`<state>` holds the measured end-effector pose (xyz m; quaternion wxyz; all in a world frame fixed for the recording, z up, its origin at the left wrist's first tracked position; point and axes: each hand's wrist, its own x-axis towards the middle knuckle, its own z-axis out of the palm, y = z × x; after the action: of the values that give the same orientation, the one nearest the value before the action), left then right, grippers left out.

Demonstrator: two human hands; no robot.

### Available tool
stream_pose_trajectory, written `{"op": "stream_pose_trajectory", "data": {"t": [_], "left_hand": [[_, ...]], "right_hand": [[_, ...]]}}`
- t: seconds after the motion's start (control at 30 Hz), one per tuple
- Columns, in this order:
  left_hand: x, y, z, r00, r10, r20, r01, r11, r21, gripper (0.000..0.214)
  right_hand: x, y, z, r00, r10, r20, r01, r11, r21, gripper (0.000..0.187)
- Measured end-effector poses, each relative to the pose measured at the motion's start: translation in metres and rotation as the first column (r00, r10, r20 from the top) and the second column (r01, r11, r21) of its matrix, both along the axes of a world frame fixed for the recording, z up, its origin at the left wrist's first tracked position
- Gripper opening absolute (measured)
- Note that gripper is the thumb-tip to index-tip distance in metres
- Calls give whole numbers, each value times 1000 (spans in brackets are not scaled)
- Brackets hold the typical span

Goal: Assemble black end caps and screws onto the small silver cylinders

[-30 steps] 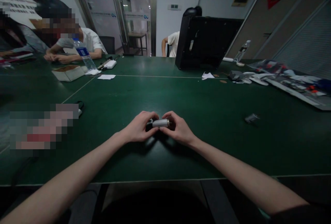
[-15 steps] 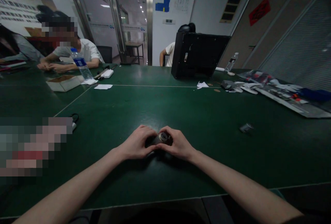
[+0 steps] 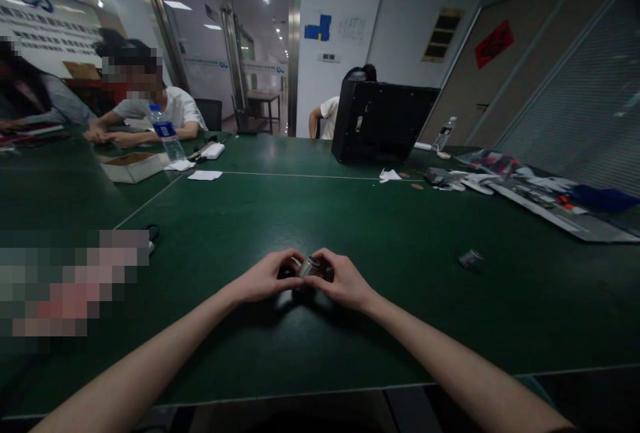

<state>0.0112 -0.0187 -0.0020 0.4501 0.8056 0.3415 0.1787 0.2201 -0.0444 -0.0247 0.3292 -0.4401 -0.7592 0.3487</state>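
A small grey metal cylinder [image 3: 309,267] with a rimmed round end sits tilted between my two hands, just above the green table [image 3: 280,353]. My left hand [image 3: 270,276] curves around its left side, with fingertips and thumb closed against it. From the other side, my right hand [image 3: 345,280] grips it between thumb and fingers. Part of the cylinder is hidden by the fingers. A similar small metal cylinder [image 3: 471,259] lies on the table to the right, away from both hands.
A black case [image 3: 385,120] stands across the table, with a person behind it. Toward the back left are a water bottle [image 3: 168,132], an open box [image 3: 133,168] and a white-shirted person. A board [image 3: 540,210] with mixed items lies right. A pixelated patch covers the left.
The cylinder has turned between my hands, its rimmed end now tipped more upward. My left fingers have shifted and left a wider gap. The whole view has moved slightly.
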Motion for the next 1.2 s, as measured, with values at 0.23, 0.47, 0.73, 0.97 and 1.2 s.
{"op": "stream_pose_trajectory", "data": {"t": [0.23, 0.47, 0.73, 0.97, 1.2], "left_hand": [[-1, 4, -6, 999, -7, 49, 14, 990, -138, 33], [-1, 1, 2, 1000, 17, 17, -16, 997, -78, 33], [2, 1, 10, 999, -52, 3, 52, 987, -155, 34], [3, 2, -1, 995, -85, 42, 93, 968, -233, 34], [3, 1, 3, 996, -23, 89, 47, 960, -275, 37]], "right_hand": [[3, 9, -9, 999, -48, -9, 47, 994, -101, 38], [2, 16, -16, 995, -23, -98, -2, 969, -246, 45], [-2, 17, -13, 998, -48, -50, 35, 972, -232, 49], [-6, 15, -10, 998, -48, -30, 43, 989, -143, 51], [-1, 12, -8, 996, -7, -91, -8, 987, -158, 41]]}}
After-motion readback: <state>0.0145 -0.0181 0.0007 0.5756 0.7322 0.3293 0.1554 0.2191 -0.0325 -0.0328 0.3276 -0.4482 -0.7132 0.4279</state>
